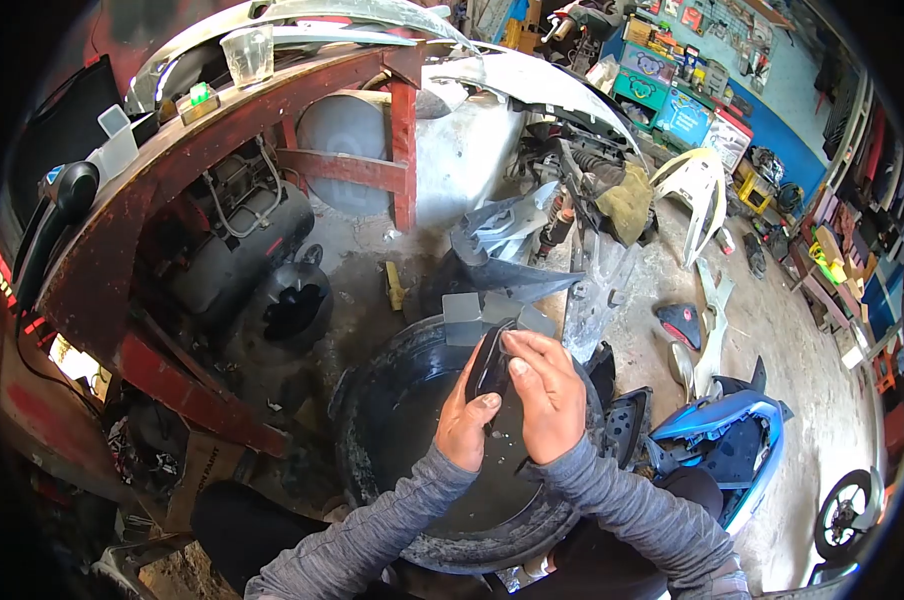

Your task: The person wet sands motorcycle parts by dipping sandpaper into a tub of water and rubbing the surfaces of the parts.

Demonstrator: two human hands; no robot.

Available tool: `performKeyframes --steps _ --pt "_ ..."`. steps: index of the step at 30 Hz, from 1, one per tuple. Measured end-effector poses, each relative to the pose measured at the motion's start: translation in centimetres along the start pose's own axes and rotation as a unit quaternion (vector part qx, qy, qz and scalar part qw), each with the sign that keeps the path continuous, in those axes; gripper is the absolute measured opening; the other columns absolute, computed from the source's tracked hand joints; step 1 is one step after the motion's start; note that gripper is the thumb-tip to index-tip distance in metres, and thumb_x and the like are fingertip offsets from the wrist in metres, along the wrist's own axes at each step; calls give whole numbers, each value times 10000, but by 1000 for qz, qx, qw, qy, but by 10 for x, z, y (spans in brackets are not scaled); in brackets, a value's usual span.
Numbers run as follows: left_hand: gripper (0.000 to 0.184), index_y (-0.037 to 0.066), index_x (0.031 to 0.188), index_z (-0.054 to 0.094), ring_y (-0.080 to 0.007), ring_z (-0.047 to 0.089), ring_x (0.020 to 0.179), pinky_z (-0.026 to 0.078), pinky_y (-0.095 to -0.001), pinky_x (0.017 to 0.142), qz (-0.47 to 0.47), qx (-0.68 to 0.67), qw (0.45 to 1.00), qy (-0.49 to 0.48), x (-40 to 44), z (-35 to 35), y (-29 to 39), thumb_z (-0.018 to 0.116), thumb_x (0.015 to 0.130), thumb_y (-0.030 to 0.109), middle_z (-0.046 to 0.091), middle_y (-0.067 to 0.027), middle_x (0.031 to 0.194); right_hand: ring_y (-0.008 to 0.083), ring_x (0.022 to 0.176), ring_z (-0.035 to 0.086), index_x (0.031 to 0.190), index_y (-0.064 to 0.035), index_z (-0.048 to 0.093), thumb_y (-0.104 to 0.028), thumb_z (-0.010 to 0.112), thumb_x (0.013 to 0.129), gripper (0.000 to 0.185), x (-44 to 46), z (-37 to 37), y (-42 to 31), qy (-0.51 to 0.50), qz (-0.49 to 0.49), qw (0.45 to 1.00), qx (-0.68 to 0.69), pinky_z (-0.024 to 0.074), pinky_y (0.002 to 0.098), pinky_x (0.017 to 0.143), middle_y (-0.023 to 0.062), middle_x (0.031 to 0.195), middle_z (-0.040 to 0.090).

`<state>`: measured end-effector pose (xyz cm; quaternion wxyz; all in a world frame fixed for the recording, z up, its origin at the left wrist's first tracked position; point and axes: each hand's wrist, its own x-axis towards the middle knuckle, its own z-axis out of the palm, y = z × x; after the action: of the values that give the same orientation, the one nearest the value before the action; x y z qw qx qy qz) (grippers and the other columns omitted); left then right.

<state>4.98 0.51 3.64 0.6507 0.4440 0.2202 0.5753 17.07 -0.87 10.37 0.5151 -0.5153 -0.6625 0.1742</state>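
A dark, glossy, narrow part [489, 366] is held upright between my two hands, above a wide black tub [352, 432] with murky water in it. My left hand [461, 425] grips the part's left side and lower end, its thumb across the front. My right hand [549, 390] is on the right, its fingers bent against the part's upper edge; what lies under them is hidden. Grey sheets [462, 320] rest at the tub's far rim, just behind the hands.
A red wooden bench [172, 160] and a black tank [242, 235] stand at the left. Motorcycle parts and a white fairing [694, 190] lie beyond the tub. A blue fairing [762, 440] is on the floor at the right, near a wheel [844, 515].
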Motion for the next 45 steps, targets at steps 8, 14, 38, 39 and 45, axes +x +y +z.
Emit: performKeyframes --steps 8,14,38,39,45 --pt "740 -42 1554 244 -234 391 1410 265 -348 1191 7 -73 997 -13 0 5 8 487 883 154 397 -167 1532 320 1114 579 1201 37 675 -107 573 972 289 -5 5 14 23 34 999 8 447 374 987 174 1187 634" --pt "739 2 1536 303 -252 481 1335 347 -388 1151 -14 -90 996 4 -5 5 -6 542 871 219 481 -148 1456 304 1130 585 1201 51 671 -85 564 968 290 -5 2 -13 10 -14 1000 -13 444 359 995 180 1191 635" --pt "568 50 1440 447 -273 535 1289 398 -457 1120 -45 -281 958 -10 3 9 23 480 896 209 567 -125 1371 326 1120 581 1168 33 685 -59 572 942 270 -4 8 19 62 14 998 27 451 388 993 167 1168 637" --pt "561 48 1432 454 -274 539 1284 402 -458 1117 -33 -257 966 -6 1 9 18 481 895 209 570 -126 1369 325 1121 581 1171 33 685 -60 571 944 270 -4 9 10 48 -5 999 1 451 386 993 166 1177 636" --pt "577 58 1440 450 -278 537 1280 395 -461 1120 -56 -269 962 -3 1 10 20 489 882 196 559 -116 1377 324 1120 577 1171 36 682 -68 582 943 270 -3 6 10 49 -7 999 -13 452 389 984 168 1184 626"
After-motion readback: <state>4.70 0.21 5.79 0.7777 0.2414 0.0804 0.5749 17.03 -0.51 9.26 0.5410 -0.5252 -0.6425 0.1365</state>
